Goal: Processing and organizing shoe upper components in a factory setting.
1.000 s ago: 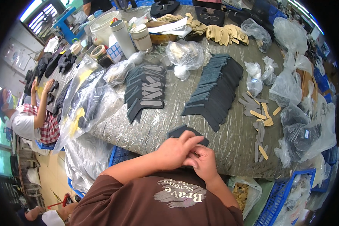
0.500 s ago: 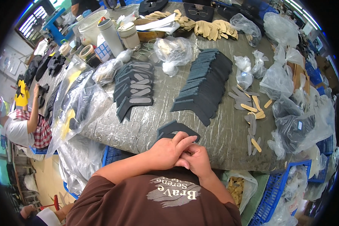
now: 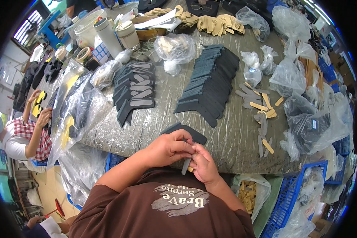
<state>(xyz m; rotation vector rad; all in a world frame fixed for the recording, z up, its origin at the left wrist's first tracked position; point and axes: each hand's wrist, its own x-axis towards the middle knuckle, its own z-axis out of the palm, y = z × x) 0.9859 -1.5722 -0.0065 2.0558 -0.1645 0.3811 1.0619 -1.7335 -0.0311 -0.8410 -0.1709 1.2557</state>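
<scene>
At the table's near edge, my left hand (image 3: 171, 147) and my right hand (image 3: 204, 163) meet with their fingertips pinched together. A narrow grey strip (image 3: 185, 167) with rounded ends sticks out below the fingers, a bit of tan (image 3: 190, 169) beside it; its upper end is hidden by the fingers. Just beyond my hands lies a dark angled foam-like piece (image 3: 194, 135), partly covered by the left hand. Farther off is a long overlapping row of similar dark pieces (image 3: 210, 85). To its left, a shorter stack (image 3: 125, 93) bears grey strips on top.
Loose grey and tan strips (image 3: 258, 106) are scattered at right, near clear plastic bags (image 3: 305, 123). Tan pieces (image 3: 220, 24), a tumbler (image 3: 108, 37) and tubs stand at the back. A co-worker (image 3: 27, 133) handles yellow-and-black pieces at left. A blue crate (image 3: 283, 206) sits below right.
My fingers have shifted from overlapping to a fingertip pinch, and the grey strip now shows below them. The co-worker's two hands are now both raised at the yellow-and-black pieces. The view has shifted slightly.
</scene>
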